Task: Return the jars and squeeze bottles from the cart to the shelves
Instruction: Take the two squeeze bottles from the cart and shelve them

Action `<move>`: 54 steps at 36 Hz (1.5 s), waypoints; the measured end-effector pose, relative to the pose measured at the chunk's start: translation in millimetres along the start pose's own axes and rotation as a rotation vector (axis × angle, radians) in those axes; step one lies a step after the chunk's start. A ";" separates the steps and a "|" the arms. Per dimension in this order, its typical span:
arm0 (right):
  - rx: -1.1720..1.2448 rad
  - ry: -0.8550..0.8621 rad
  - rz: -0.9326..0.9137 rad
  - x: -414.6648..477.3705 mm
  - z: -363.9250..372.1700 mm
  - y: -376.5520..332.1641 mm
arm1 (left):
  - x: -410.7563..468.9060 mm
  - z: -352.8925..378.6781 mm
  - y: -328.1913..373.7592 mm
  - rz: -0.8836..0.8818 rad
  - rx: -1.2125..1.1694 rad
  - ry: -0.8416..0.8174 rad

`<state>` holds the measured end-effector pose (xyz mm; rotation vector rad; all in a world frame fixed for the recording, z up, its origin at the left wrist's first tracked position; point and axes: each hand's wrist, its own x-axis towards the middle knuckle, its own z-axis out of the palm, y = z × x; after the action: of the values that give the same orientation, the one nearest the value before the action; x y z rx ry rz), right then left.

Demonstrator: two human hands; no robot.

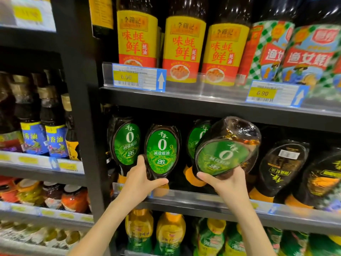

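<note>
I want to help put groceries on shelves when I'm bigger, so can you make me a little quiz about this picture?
1. True or false: the left hand holds nothing.
2. The right hand holds a green-label bottle. Is that bottle A upright, B tilted, or C lying flat?
3. Fill in: the price tag under the yellow-label bottles reads ___.

Key:
1. False. It grips a squeeze bottle.
2. B.
3. 6.90.
</note>
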<state>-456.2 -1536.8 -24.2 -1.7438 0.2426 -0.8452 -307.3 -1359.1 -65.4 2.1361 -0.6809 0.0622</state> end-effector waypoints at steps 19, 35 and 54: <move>-0.212 -0.160 0.062 14.7 4.0 25.6 | -1.0 2.2 -3.1 -0.016 -0.124 0.011; -0.125 -0.246 0.245 23.4 1.8 36.4 | -0.6 -2.3 -9.6 -0.020 -0.117 -0.011; -0.193 -0.282 0.261 24.8 1.6 38.5 | -6.6 -4.3 0.5 -0.077 -0.063 0.000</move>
<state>-427.6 -1562.8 -48.8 -1.9353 0.3627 -0.3910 -312.4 -1353.2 -64.2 2.0999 -0.5919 -0.0010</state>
